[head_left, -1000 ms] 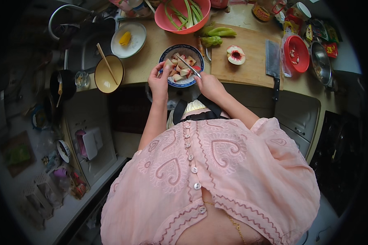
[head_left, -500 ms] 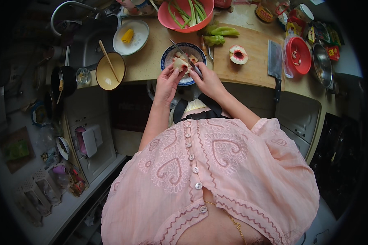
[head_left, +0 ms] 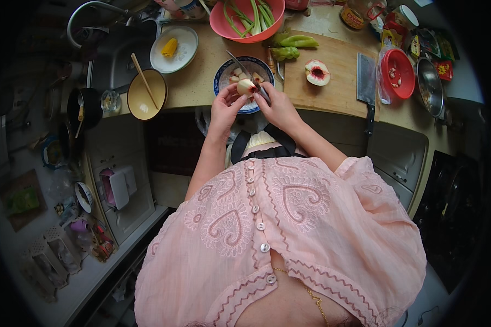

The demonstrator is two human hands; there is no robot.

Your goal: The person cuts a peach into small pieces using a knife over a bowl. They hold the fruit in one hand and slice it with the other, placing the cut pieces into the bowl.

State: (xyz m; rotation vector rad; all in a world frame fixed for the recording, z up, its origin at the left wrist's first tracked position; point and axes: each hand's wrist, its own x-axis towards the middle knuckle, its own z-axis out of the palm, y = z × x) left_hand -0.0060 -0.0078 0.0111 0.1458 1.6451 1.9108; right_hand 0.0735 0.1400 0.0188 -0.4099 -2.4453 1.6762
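Over a blue-and-white bowl [head_left: 217, 78], my left hand [head_left: 222, 113] grips a pale peach piece [head_left: 244, 86] with dark red flesh on its right side. My right hand [head_left: 280, 107] is closed round the handle of a small knife [head_left: 237, 62]. Its blade slants up and left, just past the peach piece; whether the edge touches the flesh I cannot tell. Cut peach chunks [head_left: 238, 72] lie in the bowl, partly hidden by my hands. To the right, a halved peach [head_left: 317, 72] rests cut side up on the wooden cutting board [head_left: 338, 52].
A cleaver [head_left: 366, 79] lies at the board's right, its handle overhanging the counter edge. Green peppers [head_left: 300, 41] sit by the board's far edge. Left are a yellow bowl [head_left: 141, 102] with chopsticks, a white plate [head_left: 186, 57] and the sink [head_left: 114, 57]. Beyond stands a pink basin [head_left: 220, 19].
The peach piece has turned in my left hand, so a smoother rounded side faces up. More chunks now show in the bowl. The knife has shifted only slightly.
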